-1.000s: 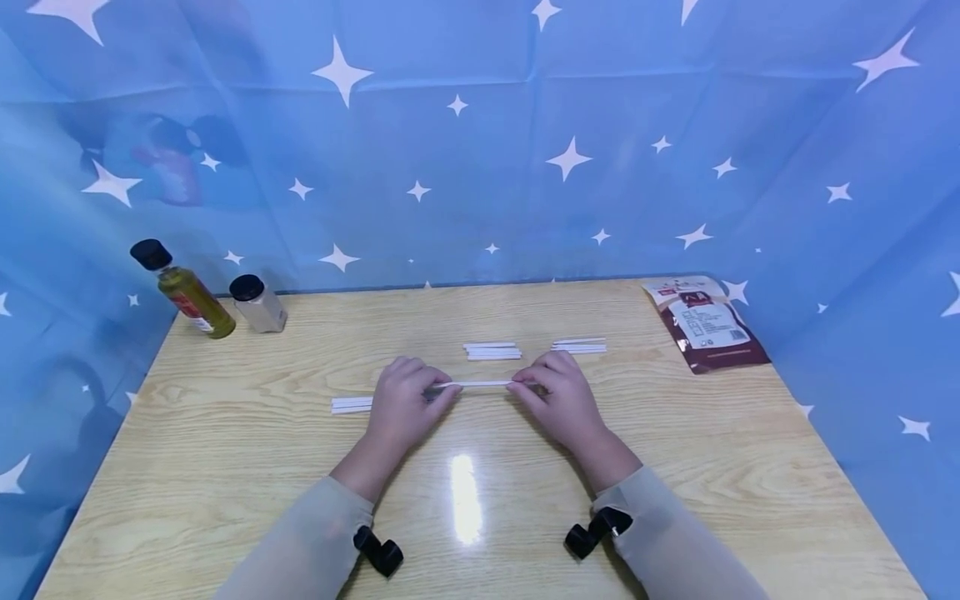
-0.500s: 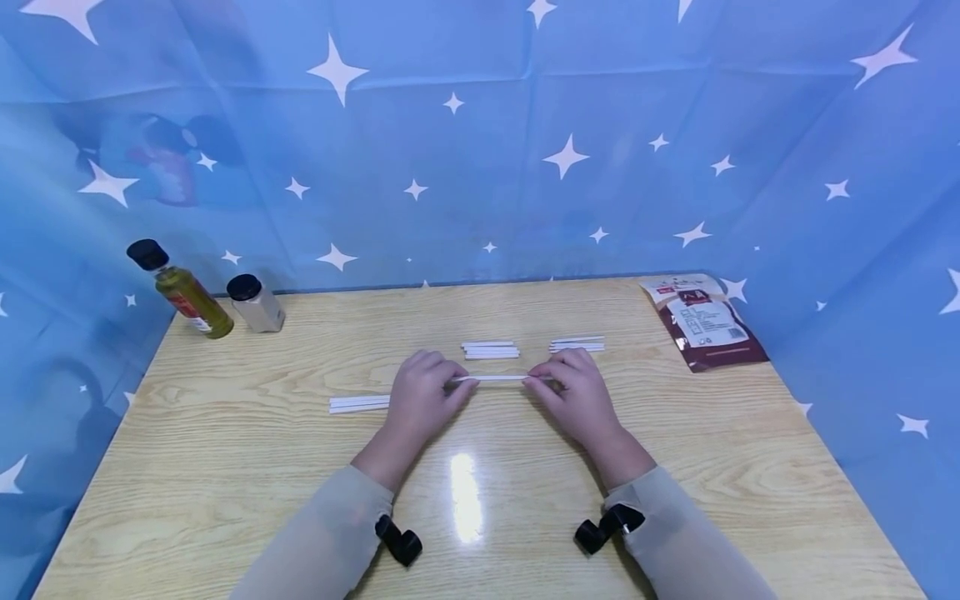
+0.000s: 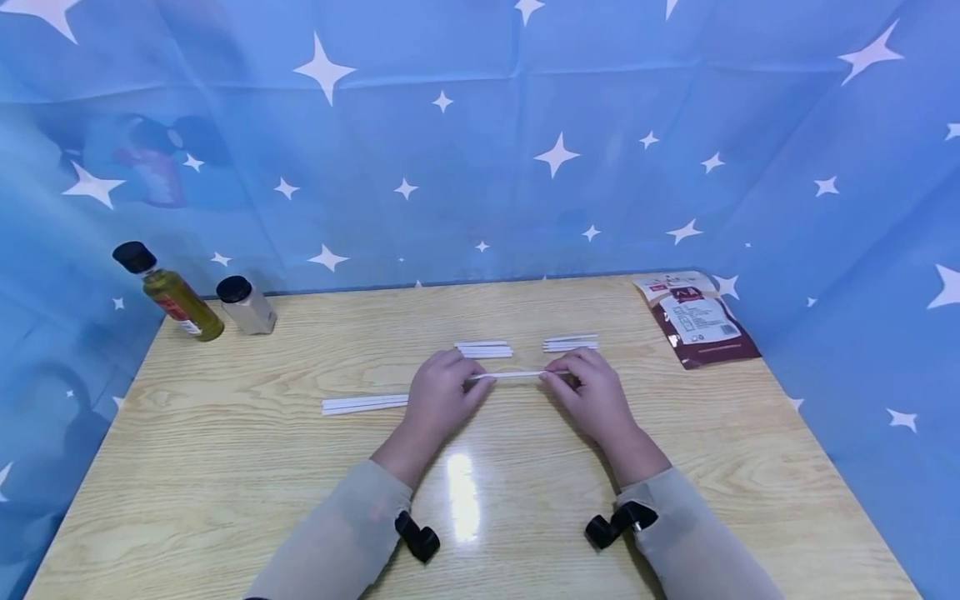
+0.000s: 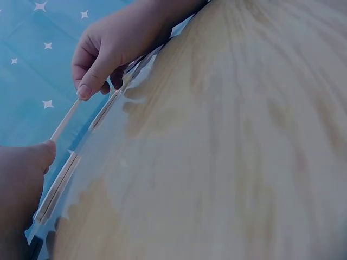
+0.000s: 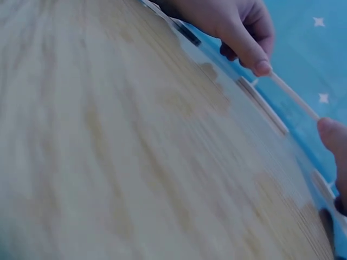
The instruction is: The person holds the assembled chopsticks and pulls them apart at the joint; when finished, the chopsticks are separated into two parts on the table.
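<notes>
Left hand (image 3: pixel 442 392) and right hand (image 3: pixel 593 396) pinched one thin white stick (image 3: pixel 517 374), fingers closed onto it, above the table (image 3: pixel 225 467) toward its far edge. Judged risk: snapping, if bent unevenly.

Labels (image 3: pixel 701 320) face out from a maroon pouch (image 3: pixel 714 349) at the frame's right and a bottle (image 3: pixel 166 290) at left, their lettering too small to read.

Head view: bright, even light, my white stick (image 3: pixel 517 374) distinct | white glare streak on the counter (image 3: pixel 532 500) between my sleeves (image 3: pixel 341 533), dark shadows beneath them | pouch (image 3: pixel 697 321) print too soft for me to read | wrist views: dimmer, bluish, hazy, counter grain smeared
</notes>
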### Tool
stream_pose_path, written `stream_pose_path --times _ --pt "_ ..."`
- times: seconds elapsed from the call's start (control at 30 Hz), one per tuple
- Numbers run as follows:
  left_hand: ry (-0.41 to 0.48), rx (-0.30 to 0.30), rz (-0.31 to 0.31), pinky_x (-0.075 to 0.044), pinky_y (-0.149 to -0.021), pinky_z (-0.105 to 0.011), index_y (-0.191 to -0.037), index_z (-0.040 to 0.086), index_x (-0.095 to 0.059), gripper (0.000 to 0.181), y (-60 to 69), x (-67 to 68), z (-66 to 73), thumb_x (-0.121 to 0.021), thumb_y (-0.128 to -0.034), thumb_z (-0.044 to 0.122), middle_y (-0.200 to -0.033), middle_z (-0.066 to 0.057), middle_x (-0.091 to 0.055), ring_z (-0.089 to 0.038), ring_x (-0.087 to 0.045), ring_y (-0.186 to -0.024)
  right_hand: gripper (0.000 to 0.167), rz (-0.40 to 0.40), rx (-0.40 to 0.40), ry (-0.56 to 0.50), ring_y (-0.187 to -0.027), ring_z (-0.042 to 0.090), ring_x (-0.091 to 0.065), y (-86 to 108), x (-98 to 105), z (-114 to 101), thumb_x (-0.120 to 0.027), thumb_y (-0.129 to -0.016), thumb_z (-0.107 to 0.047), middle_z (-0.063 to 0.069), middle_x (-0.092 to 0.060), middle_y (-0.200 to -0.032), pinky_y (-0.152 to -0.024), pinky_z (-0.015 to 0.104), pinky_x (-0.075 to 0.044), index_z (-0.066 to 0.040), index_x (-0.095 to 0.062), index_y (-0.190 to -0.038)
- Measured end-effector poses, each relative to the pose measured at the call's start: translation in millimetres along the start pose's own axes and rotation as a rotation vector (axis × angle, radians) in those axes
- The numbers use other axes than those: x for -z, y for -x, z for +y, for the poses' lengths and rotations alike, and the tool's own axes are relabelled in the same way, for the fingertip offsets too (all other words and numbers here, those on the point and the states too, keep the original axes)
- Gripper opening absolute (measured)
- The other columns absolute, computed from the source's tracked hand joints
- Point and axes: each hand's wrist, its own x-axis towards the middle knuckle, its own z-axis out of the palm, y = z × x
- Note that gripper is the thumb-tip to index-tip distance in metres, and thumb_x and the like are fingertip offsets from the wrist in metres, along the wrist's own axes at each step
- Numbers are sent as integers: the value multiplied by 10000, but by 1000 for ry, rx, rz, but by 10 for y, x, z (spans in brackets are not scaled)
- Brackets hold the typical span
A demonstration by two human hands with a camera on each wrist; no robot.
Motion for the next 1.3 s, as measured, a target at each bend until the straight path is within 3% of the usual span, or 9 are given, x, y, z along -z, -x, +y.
stream_pose_path --times 0.17,0.23,0.43,0.6,0.73,0.97,1.17,1.3 --pt "29 -16 28 -529 -1058 -377 -894 134 -810 172 -26 -72 28 -849 -943 294 -811 36 -666 -154 -617 -748 69 6 -12 -16 -816 106 -599 12 43 37 -844 -945 -138 -14 -683 -991 -709 252 -500 -115 -786 -973" --pt "36 -17 32 -524 -1070 -391 -892 129 -810 158 -39 -96 48 -855 -938 273 -819 28 -671 -160 -628 -755 69 11 -18 -17 -823 107 -610 15 59 54 -841 -946 -134 -12 -685 -998 -721 224 -495 -112 -782 -976" --pt "26 -5 -17 -575 -976 -417 -923 163 -810 117 -76 -176 122 -809 -977 267 -866 41 -711 -159 -668 -811 71 -2 -65 -2 -868 118 -625 43 115 84 -831 -957 -136 -26 -696 -983 -760 239 -492 -123 -764 -976" --pt "113 -11 -78 -578 -933 -371 -1065 159 -815 84 -99 -227 154 -747 -1023 184 -1022 14 -777 -190 -722 -972 52 -94 -69 -7 -862 124 -628 32 141 61 -783 -992 -116 -28 -718 -995 -752 344 -533 -140 -765 -1034" --pt "152 0 -131 -557 -972 -368 -1106 143 -791 105 -102 -245 164 -706 -1048 160 -1076 -5 -769 -214 -711 -1044 102 -148 -32 -40 -891 129 -644 6 122 37 -756 -1006 -92 -12 -735 -1035 -768 379 -550 -123 -792 -1096" --pt "163 32 -201 -551 -979 -363 -1095 148 -773 109 -114 -231 196 -680 -1069 198 -1090 13 -762 -205 -700 -1070 150 -161 38 -71 -885 120 -628 15 54 39 -811 -964 -100 -26 -730 -1013 -749 336 -540 -127 -825 -1111" --pt "164 49 -235 -550 -965 -356 -1079 149 -767 114 -126 -231 223 -672 -1075 210 -1078 18 -756 -198 -693 -1056 84 -162 10 -84 -883 107 -634 20 46 49 -826 -958 -136 -73 -722 -958 -762 342 -547 -164 -836 -1036" --pt "188 109 -231 -553 -975 -363 -1065 144 -764 105 -122 -231 219 -674 -1073 198 -1078 8 -747 -203 -689 -1080 62 -148 -14 -89 -872 112 -650 4 54 71 -820 -964 -143 -72 -732 -956 -755 343 -550 -164 -839 -1019"
